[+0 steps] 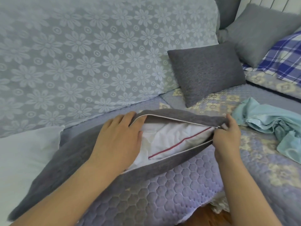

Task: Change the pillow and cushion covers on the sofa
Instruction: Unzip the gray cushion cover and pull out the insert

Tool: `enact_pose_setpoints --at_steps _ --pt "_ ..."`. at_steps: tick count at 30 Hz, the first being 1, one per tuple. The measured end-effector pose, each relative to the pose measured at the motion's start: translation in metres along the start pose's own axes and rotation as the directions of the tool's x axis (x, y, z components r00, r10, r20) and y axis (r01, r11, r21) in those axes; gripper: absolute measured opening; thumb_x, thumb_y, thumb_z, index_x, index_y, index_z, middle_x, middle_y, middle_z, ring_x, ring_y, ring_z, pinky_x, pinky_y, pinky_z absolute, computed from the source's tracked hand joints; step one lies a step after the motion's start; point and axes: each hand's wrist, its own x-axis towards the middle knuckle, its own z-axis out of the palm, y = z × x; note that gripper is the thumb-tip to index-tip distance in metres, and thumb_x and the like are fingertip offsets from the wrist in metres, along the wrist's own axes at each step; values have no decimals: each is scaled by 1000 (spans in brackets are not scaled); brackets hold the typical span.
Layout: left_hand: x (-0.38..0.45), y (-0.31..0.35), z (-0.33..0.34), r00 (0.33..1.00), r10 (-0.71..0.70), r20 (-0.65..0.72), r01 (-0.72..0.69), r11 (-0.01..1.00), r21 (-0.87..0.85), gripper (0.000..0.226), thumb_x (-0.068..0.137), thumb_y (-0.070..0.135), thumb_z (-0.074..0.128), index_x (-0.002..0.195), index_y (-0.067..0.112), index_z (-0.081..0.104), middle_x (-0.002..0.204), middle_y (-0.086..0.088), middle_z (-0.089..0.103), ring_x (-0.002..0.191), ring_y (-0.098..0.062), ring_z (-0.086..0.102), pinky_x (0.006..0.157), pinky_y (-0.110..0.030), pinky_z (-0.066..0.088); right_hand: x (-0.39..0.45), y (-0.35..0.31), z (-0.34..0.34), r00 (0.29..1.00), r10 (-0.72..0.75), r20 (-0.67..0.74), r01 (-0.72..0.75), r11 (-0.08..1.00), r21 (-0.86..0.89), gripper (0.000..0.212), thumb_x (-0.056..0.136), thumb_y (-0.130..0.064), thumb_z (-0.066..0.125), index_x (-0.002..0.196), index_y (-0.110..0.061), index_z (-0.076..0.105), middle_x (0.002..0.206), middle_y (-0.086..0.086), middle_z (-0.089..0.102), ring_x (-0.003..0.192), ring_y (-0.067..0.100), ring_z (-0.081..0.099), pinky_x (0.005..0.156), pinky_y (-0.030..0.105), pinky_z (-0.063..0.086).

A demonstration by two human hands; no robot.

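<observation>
Grey plush fabric makes up the cushion cover (65,154) lying across the quilted sofa seat (171,190), its zip edge gaping open toward the camera. Inside the opening sits a white pillow insert (171,141) with a thin red piping line running along it. The left hand (117,139) lies flat and relaxed, palm down on the cover's upper flap near the left end of the opening, fingers straight and reaching over the edge, so its grip closes on nothing. The right hand (228,136) has its grip pinched at the right end of the opening, thumb and fingers closed on what looks like the zip pull, though that part is too small to be sure. A bare white pillow (24,157) rests just beside the cover on the left. Behind, a dark grey cushion (206,70) leans against the floral sofa back (97,54), and a lighter grey cushion (259,33) sits further right over a blue plaid cloth (283,57). A crumpled pale turquoise cover (268,121) lies on the seat near the right hand.
</observation>
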Motion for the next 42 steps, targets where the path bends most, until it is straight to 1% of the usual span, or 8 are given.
enact_pose_setpoints --at_steps 6,12,19,24,27,30,37,42 --pt "8 -6 -25 997 32 75 -20 988 -154 54 99 39 50 152 38 38 150 5 43 128 -23 49 98 -41 49 -19 -28 -1 926 17 377 -77 986 146 45 93 13 48 126 -15 64 102 6 76 89 18 72 73 28 57" --pt "29 19 -45 972 226 71 -177 893 -415 52 102 54 40 151 37 44 158 17 32 141 -1 30 118 -24 25 -53 -43 3 561 -3 828 -381 887 261 43 90 0 53 133 -1 60 131 24 62 114 34 61 93 35 54" --pt "52 28 -63 921 335 198 -196 839 -508 39 104 43 35 133 43 60 119 15 67 112 -4 58 100 -29 43 -80 -41 16 183 -214 960 -655 702 281 50 80 8 55 129 1 62 127 18 64 120 29 61 109 39 42" --pt "72 16 -48 928 124 352 -13 953 -301 38 105 40 33 71 26 42 76 4 53 81 -25 57 74 -38 44 -87 -38 14 325 -25 945 -606 762 228 48 69 3 68 117 10 67 121 28 66 106 33 67 93 40 55" --pt "70 17 -22 819 63 570 194 904 -380 36 107 32 45 73 22 50 80 4 56 82 -20 55 75 -35 42 -78 -35 5 583 170 794 -210 976 -54 19 94 2 54 99 2 73 104 23 72 91 27 65 81 37 51" --pt "65 32 3 761 80 644 269 865 -425 28 104 33 54 83 19 64 84 -2 63 79 -17 55 71 -32 39 -50 -25 -11 764 81 640 275 857 -436 20 91 -4 65 77 -13 75 75 7 74 72 18 63 67 35 51" --pt "78 74 14 987 73 144 -64 996 -69 40 94 55 58 121 26 57 116 0 58 111 -27 56 84 -40 46 -32 -7 -17 733 395 553 -224 909 -352 16 95 4 55 93 -8 66 85 14 68 66 19 59 53 23 49" --pt "10 118 -26 884 460 83 -436 875 -209 54 88 73 43 111 29 63 108 5 57 102 -20 50 86 -39 43 -39 0 -18 654 469 593 -632 770 89 21 104 -12 44 97 -4 62 66 7 72 58 19 69 54 27 57"
